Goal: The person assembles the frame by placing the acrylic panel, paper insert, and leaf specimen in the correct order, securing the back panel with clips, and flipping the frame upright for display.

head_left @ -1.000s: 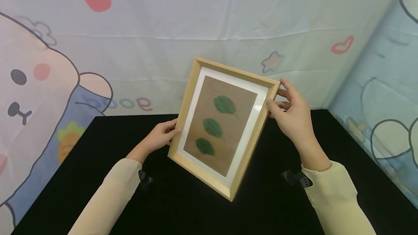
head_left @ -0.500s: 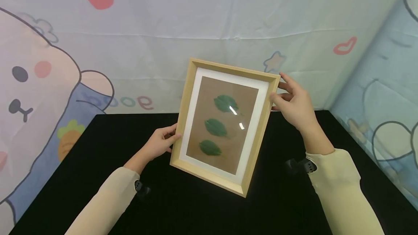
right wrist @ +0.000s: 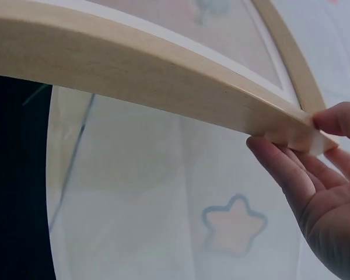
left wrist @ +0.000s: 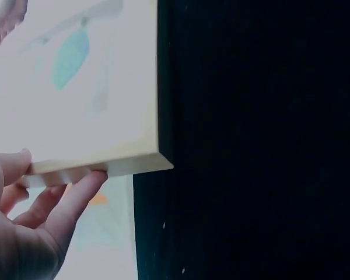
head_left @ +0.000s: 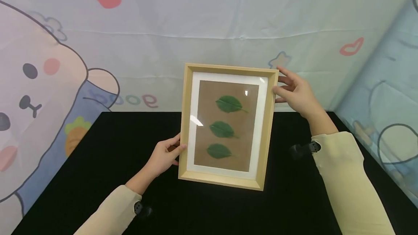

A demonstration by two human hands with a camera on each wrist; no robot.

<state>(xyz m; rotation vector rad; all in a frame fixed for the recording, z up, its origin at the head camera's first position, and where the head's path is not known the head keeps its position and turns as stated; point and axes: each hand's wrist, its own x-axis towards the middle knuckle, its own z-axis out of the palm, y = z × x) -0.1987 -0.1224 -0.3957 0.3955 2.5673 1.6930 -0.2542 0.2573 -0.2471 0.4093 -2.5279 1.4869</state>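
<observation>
A light wooden picture frame (head_left: 269,137) with a white mat and three green leaves on a brown backing stands nearly upright in the head view, tipped slightly to one side. My left hand (head_left: 163,156) grips its left edge low down, thumb on the front and fingers round the side. Near the upper right corner my right hand (head_left: 298,93) pinches the other edge between thumb and fingers. The right wrist view has that hand's fingertips (right wrist: 262,146) against the side of the wood. In the left wrist view the leaf picture is washed out by glare.
A black table (head_left: 130,155) lies under the frame. Behind it hangs a pale cloth backdrop (head_left: 163,17) printed with a bear, hearts and a star; another printed cloth (head_left: 385,97) hangs on the right. A small black device (head_left: 142,209) sits at each wrist.
The picture frame has turned counter-clockwise from a strong tilt to nearly upright. My left hand has moved lower and my right hand slightly higher, both keeping their hold.
</observation>
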